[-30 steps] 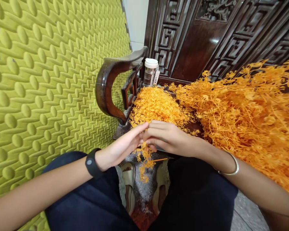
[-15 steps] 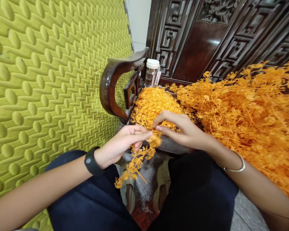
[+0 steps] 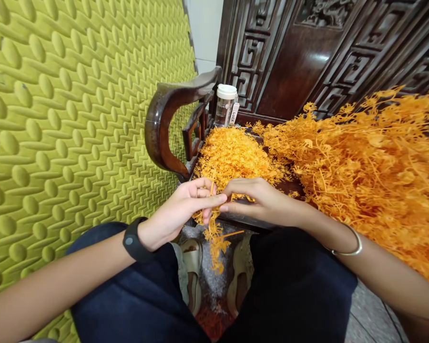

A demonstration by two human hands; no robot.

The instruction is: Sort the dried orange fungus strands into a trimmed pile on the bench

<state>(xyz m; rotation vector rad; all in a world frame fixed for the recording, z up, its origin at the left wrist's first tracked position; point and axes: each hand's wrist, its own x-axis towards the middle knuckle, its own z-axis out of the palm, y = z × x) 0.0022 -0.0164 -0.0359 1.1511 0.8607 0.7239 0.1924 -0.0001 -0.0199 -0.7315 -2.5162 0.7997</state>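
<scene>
An orange artificial flower sprig (image 3: 217, 245) hangs from my left hand (image 3: 191, 202), pinched between thumb and fingers with a short bit of stem above the fingertips. A thin side stem juts out to the right of it. My right hand (image 3: 259, 202) is closed, thumb and forefinger drawn together right at the left thumb tip. What lies in the right fingertips is hidden. Just beyond both hands, a heap of loose orange flower pieces (image 3: 232, 152) covers the seat of the dark wooden bench (image 3: 243, 220).
To the right lies a big bundle of orange artificial sprigs (image 3: 364, 157). A clear jar with a white lid (image 3: 226, 105) stands behind the heap, beside the curved wooden armrest (image 3: 155, 124). Yellow-green textured padding (image 3: 75, 119) fills the left side. Below are sandalled feet (image 3: 193, 267).
The sprig has swung from slanting down-left to hanging nearly straight down, its side stem now pointing right. My right fingers have lowered and closed in against the left fingertips.
</scene>
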